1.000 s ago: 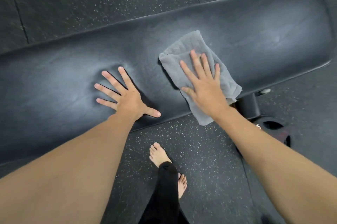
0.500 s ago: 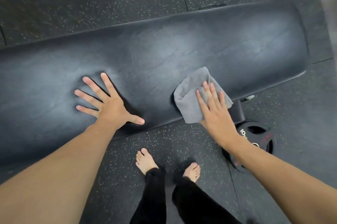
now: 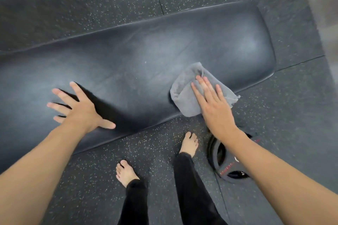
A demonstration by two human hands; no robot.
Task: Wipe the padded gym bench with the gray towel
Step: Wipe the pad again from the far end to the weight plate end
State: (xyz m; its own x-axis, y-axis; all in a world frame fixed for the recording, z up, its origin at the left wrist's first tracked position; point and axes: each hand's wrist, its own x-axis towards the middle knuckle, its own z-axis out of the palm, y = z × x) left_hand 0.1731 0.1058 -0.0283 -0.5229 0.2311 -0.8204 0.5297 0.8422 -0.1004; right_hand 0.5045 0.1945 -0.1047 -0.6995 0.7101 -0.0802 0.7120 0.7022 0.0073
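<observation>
The black padded gym bench (image 3: 146,63) runs across the view from the left edge to a rounded end at the right. A folded gray towel (image 3: 184,93) lies on the bench's near edge close to that end. My right hand (image 3: 214,104) presses flat on the towel, fingers together, covering its right part. My left hand (image 3: 80,111) rests flat on the bench farther left, fingers spread, holding nothing.
The floor (image 3: 91,179) is dark speckled rubber tile. A black weight plate (image 3: 228,166) with red lettering lies on the floor under my right forearm, beside the bench. My bare feet (image 3: 126,171) stand just in front of the bench.
My right hand has slid the towel from the middle of the pad toward the bench's near edge and rounded end. My feet have shifted; my left hand stays planted.
</observation>
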